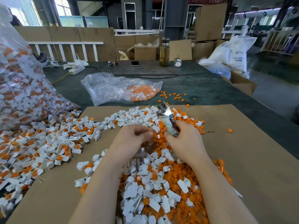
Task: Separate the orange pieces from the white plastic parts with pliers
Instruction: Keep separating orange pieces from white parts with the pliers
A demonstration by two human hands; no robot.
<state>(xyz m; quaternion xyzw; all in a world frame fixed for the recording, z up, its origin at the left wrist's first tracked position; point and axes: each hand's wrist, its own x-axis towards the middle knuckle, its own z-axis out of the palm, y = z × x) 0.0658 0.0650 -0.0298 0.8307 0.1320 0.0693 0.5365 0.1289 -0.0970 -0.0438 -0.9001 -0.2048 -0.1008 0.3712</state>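
Observation:
My right hand [182, 139] grips the wrapped handles of the pliers [166, 118], whose metal jaws point up and away from me. My left hand [134, 138] hovers just left of it with its fingers curled inward; whether they pinch a small part is hidden. Below both hands lies a heap of loose orange pieces [182, 175] mixed with white plastic parts [153, 199] on a cardboard sheet [250, 159]. A wider spread of white parts with orange inserts [48, 147] covers the left.
A big clear bag [19, 88] full of joined parts spills from the left. A second, flatter bag [119, 89] lies beyond the cardboard, with scattered orange bits [174, 96] beside it. A bottle [164, 52], phone [135, 63] and power strip [76, 69] sit at the back.

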